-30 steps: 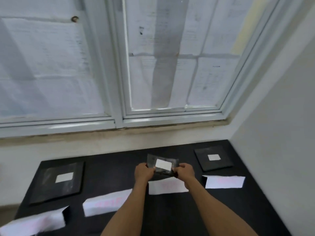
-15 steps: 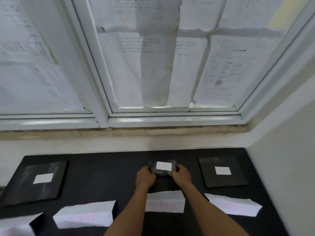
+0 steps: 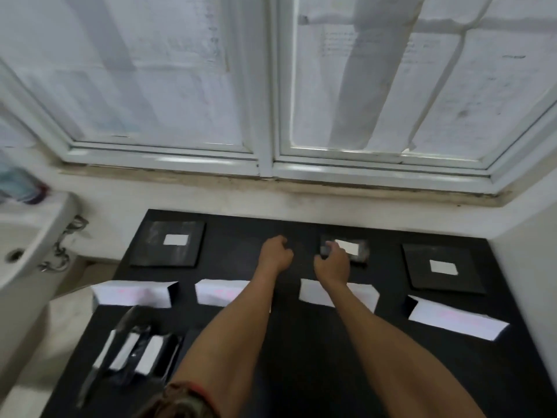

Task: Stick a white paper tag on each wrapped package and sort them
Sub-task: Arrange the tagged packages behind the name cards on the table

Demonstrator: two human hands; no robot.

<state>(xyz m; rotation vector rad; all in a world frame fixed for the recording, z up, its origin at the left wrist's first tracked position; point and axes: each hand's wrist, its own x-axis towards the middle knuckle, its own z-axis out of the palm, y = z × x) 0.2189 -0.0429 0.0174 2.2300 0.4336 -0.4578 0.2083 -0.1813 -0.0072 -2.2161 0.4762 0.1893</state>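
Observation:
A small dark wrapped package (image 3: 358, 254) with a white tag (image 3: 347, 246) lies on the black table (image 3: 301, 342), in the back row. My right hand (image 3: 331, 262) curls over its left end, fingers on the wrap. My left hand (image 3: 275, 251) hovers a little to the left as a loose fist and holds nothing. Two larger black packages, each with a white tag, lie flat at the back left (image 3: 168, 244) and back right (image 3: 441, 271).
Several white paper strips with faint pink writing lie in a row: far left (image 3: 132, 294), centre-left (image 3: 221, 292), centre-right (image 3: 363, 292), far right (image 3: 455, 321). A heap of dark wrapping and white tags (image 3: 135, 354) sits front left. A white sink (image 3: 21, 260) is left; the wall is behind.
The small tagged package went from held in the air by both hands down onto the table. My left hand has let go and drawn away to the left. The camera tilted down and left.

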